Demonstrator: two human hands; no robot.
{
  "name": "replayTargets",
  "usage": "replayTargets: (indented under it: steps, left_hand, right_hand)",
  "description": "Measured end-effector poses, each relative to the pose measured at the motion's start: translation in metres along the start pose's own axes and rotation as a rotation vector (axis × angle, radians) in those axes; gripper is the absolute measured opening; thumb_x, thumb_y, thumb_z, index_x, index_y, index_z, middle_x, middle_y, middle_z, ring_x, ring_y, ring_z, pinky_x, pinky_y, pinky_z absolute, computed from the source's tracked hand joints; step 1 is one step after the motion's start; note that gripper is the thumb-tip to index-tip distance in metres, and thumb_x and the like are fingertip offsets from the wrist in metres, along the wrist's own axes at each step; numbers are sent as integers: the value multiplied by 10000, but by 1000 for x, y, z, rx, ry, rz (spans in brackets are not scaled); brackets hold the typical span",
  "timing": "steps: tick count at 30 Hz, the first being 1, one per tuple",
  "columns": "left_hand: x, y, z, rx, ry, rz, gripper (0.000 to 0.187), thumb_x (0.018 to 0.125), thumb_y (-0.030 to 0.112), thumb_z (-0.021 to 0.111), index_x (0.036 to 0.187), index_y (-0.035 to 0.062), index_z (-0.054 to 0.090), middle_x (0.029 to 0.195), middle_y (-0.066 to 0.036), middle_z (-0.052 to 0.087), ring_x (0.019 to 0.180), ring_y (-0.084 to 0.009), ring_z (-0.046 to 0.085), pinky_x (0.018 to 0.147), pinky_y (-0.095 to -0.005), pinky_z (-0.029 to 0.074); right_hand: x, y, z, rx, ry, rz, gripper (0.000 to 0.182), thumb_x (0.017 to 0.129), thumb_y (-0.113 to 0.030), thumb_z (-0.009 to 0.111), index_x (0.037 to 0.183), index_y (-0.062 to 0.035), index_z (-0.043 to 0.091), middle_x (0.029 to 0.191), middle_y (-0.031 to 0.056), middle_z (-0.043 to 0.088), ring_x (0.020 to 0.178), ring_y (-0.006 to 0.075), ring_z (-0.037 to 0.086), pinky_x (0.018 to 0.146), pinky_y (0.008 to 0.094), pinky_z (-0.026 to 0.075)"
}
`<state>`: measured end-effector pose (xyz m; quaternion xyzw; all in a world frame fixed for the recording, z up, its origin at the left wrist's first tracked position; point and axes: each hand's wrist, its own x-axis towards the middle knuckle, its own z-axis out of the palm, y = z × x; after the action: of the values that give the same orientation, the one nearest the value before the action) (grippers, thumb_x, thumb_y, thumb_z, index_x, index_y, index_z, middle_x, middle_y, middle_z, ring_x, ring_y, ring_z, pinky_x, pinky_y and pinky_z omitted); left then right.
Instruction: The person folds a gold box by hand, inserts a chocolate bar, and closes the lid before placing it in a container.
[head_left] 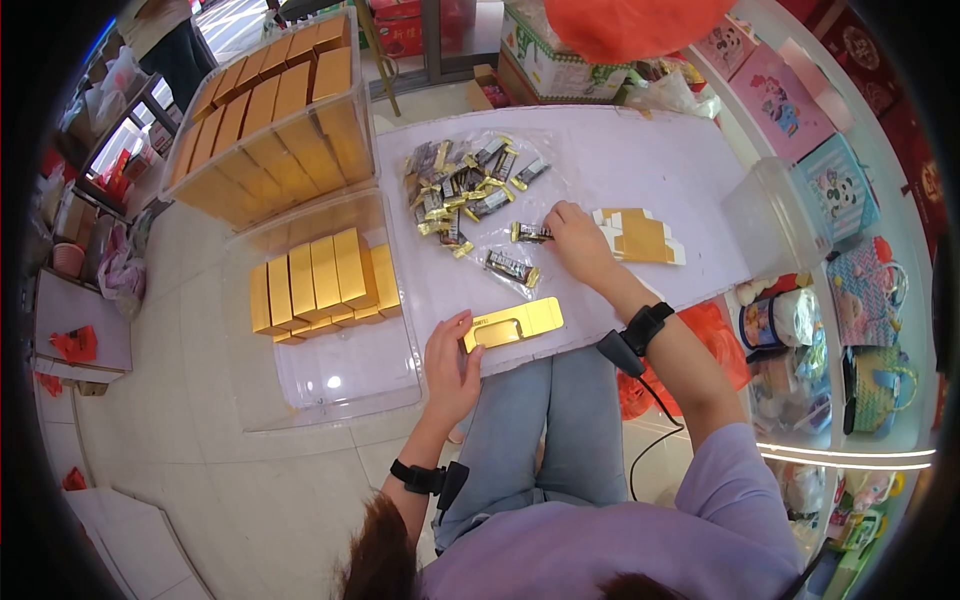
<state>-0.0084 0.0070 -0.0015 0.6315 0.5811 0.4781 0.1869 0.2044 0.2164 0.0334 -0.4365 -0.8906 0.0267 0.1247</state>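
While seated at white table [640, 160]: left hand [452, 368] clamped on near end of gold box [513, 323], thumb on top, fingers curled around the end. Box flat at table's near edge, long axis running away from left fingertips toward the person's right, slightly up-table.

Right hand [577, 243] further up-table, fingertips pinched on one wrapped candy [531, 233]. Candy touching fingertips, sticking out leftward from them, long axis roughly along table width. Second loose candy [513, 268] just below-left of right fingers, between them and gold box, tilted diagonal. Candy pile [462, 185] on clear plastic sheet, beyond and left of right fingertips, apart from them.

Key relation: held candy sits up-table of gold box, box below right fingers, toward the body. Right hand nearer to candies; left hand already on box. Box opening state: cannot tell.

Flat gold carton blank [640, 236] just right of right hand, partly tucked behind it. Clear bin [300, 370] with finished gold boxes [320, 280] left of left hand, off table. Second bin [268, 125] of boxes further away.
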Motion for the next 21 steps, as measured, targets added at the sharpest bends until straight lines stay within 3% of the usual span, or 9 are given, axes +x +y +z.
replayTargets:
  steps: [4,6,7,9,12,14,17,21]
  left_hand:
    - [0,0,0,1,-1,11,392,878,50,636,1256,-3,544,1330,-159,583,1206,-382,539,1081,-467,374]
    - [0,0,-1,-3,-4,7,393,882,50,634,1261,-6,544,1332,-161,582,1208,-384,540,1080,-470,376]
    - [-1,-1,-1,8,-14,14,382,904,49,616,1274,-13,540,1351,-171,568,1240,-366,532,1079,-435,390]
    - [-2,0,-1,19,-25,17,372,926,48,598,1286,-20,536,1371,-181,554,1272,-347,525,1078,-400,405]
    - [-2,3,-1,-59,-28,-16,371,938,46,586,1297,-27,529,1380,-190,547,1284,-346,524,1074,-394,415]
    - [-2,4,-3,-40,-44,-12,371,944,51,584,1301,-31,524,1389,-198,537,1286,-345,525,1071,-393,421]
    - [-1,6,-5,-53,-67,-31,382,948,60,583,1314,-29,520,1402,-198,525,1288,-345,523,1072,-393,421]
    - [-4,9,-9,-40,-106,-46,416,931,60,613,1327,-23,517,1423,-199,504,1290,-351,520,1065,-395,429]
  right_hand:
    - [-23,-5,-15,355,20,255,244,814,-71,715,1047,-36,651,973,103,626,926,257,612,800,393,497]
    - [-44,-3,-22,737,-31,465,135,886,-93,676,985,-2,664,868,84,649,780,177,597,721,322,492]
    - [-57,-2,-26,739,-37,468,135,886,-93,676,985,-2,664,868,84,649,780,177,597,721,322,492]
    - [-83,-1,-32,918,-78,613,152,943,-124,633,1000,10,676,845,48,660,760,96,553,703,252,463]
    - [-115,0,-35,870,-202,567,199,978,-143,591,1090,-4,678,874,3,653,793,73,552,703,234,455]
    - [-118,-14,-40,942,-278,638,217,998,-130,549,1124,-3,672,914,-4,649,839,78,551,772,241,459]
    - [-118,-21,-33,1256,-357,549,246,1010,-90,509,1186,10,648,1034,-3,648,946,77,545,902,247,440]
    - [-107,-35,-24,1338,-418,510,249,1003,-77,517,1201,8,641,1048,7,660,942,78,549,892,249,451]
